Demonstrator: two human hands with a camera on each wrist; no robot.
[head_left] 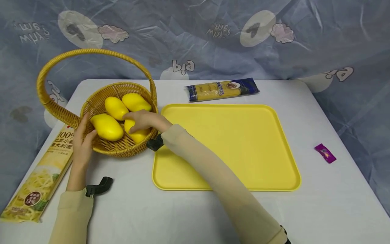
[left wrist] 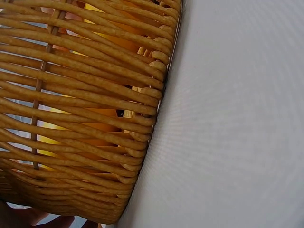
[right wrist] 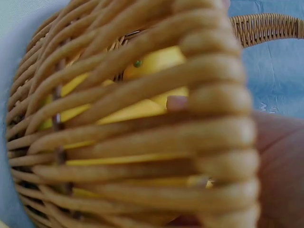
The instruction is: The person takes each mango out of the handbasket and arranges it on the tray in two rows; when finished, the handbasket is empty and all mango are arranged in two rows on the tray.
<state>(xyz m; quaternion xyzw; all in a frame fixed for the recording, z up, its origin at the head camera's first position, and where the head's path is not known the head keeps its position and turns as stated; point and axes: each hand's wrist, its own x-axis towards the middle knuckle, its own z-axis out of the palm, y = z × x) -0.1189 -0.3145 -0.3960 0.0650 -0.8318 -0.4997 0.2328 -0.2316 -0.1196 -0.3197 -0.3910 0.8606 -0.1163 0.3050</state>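
A yellow wicker basket [head_left: 122, 152] with a tall hooped handle stands at the left of the table, holding several yellow mangoes [head_left: 108, 128]. My left hand [head_left: 81, 145] grips the basket's left rim near the foot of the handle, thumb toward the inside. Reaching in over the right rim, my right hand [head_left: 141, 120] holds the mango [head_left: 138, 136] nearest that side, with fingers and thumb around it. In the right wrist view the woven wall [right wrist: 142, 137] partly hides this mango and most of the fingers. The left wrist view mostly shows the basket's outer weave [left wrist: 85, 104].
A yellow tray [head_left: 231, 145] lies right of the basket, under my right forearm. Behind it is a blue-ended spaghetti packet [head_left: 223, 89]. A long noodle packet [head_left: 42, 176] lies left of the basket. A small purple wrapped sweet [head_left: 325, 153] sits at the right.
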